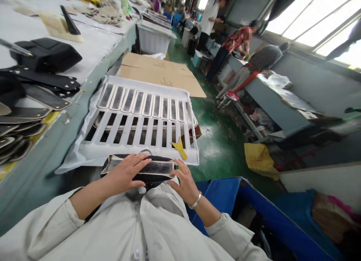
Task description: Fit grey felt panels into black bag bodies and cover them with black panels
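In front of my body lies a long, narrow black bag piece (162, 168), with a pale-edged dark strip along its upward face. My left hand (125, 174) spans its left part, fingers across the strip and thumb on the near side. At the right end, my right hand (184, 183) holds the corner between fingers and thumb. Just beyond is a white slotted rack (94, 152). Along its far half lies a row of pale-edged dark strips (138, 102). A small yellow forked piece (179, 148) rests at the rack's near right.
A long worktable (93, 62) on my left carries a black bag (46, 54), a tape dispenser (62, 26) and stacked straps (19, 129). Cardboard (160, 71) lies beyond the rack. A blue bin (220, 193) stands at my right. Several people work along the right-hand benches.
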The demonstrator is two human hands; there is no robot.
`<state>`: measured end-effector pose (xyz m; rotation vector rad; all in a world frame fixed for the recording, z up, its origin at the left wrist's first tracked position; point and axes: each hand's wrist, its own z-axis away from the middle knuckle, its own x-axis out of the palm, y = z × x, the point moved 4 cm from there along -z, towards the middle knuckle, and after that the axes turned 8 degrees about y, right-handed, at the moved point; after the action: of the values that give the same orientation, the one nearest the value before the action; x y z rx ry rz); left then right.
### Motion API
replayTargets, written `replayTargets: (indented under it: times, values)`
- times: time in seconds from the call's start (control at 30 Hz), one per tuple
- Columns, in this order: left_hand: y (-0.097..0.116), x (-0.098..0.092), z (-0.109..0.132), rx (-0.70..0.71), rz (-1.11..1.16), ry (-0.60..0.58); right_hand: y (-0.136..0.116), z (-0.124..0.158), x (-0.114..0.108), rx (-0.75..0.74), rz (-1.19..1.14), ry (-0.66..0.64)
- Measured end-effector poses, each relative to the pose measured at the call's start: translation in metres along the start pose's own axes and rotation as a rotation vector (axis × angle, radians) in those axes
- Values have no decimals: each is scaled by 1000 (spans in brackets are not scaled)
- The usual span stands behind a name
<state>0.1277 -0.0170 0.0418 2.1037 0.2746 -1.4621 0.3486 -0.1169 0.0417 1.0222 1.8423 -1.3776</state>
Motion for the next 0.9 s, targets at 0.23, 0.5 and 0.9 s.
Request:
replayTargets:
  times: [0.23, 0.5, 0.9]
  values:
    - [24, 34, -43, -132, -85, -140, 2, 3, 21, 240, -236, 147]
    - [26, 36, -60, -244, 1, -243, -3, 3, 37, 353, -372, 257]
    - [38, 47, -66, -74, -137, -286, 67, 11, 31, 559, -791, 100]
